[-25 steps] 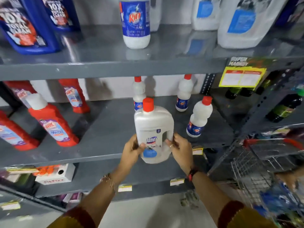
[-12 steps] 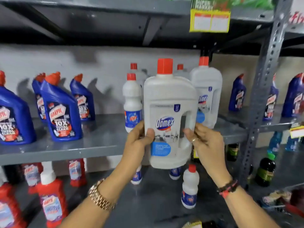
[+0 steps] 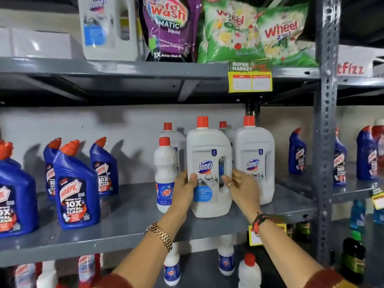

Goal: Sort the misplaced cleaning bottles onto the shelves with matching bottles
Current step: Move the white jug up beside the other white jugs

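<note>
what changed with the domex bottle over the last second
The white Domex bottle went up from the lower shelf with the small Rin bottles to the middle shelf, where its base now seems to rest between a Rin bottle and a matching Domex bottle. The left hand and right hand kept their grip on its sides throughout.

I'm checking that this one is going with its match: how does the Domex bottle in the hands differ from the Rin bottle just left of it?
The Domex bottle is a wide jug with a cut-out handle; the Rin bottle is slim and handleless. The Domex label is pale, the Rin label deep blue. The left hand and right hand hold the Domex; the Rin stands free. Both are white with red caps.
</note>
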`<action>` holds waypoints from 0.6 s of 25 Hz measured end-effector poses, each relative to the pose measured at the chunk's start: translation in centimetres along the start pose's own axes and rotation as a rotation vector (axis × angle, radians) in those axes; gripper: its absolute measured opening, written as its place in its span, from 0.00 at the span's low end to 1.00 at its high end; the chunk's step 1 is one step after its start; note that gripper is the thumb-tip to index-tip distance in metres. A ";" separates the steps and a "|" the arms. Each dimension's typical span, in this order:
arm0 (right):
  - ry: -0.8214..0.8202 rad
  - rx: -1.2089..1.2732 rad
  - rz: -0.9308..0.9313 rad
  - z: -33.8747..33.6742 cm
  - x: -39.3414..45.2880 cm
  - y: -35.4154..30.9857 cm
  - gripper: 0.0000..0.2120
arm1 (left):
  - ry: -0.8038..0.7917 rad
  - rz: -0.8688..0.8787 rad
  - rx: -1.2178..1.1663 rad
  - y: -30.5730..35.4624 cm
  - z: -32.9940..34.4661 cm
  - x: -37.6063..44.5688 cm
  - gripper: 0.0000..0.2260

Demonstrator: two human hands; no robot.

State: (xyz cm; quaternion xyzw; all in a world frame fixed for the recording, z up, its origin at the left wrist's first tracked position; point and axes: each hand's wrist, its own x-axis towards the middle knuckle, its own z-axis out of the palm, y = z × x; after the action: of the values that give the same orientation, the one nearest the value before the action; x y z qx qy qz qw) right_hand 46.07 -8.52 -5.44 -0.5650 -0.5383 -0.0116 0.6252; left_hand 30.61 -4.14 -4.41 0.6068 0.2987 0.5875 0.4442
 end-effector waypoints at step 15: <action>-0.067 0.344 0.104 1.0 -1.6 3.5 0.22 | 0.512 0.390 0.304 -2.8 -5.3 -1.1 0.22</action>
State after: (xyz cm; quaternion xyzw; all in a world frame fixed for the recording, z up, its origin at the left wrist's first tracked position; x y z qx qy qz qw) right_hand 46.89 -7.48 -9.22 -0.4769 -0.5226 0.1319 0.6943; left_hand 25.72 -2.89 -7.84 0.5447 0.3629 0.7432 0.1390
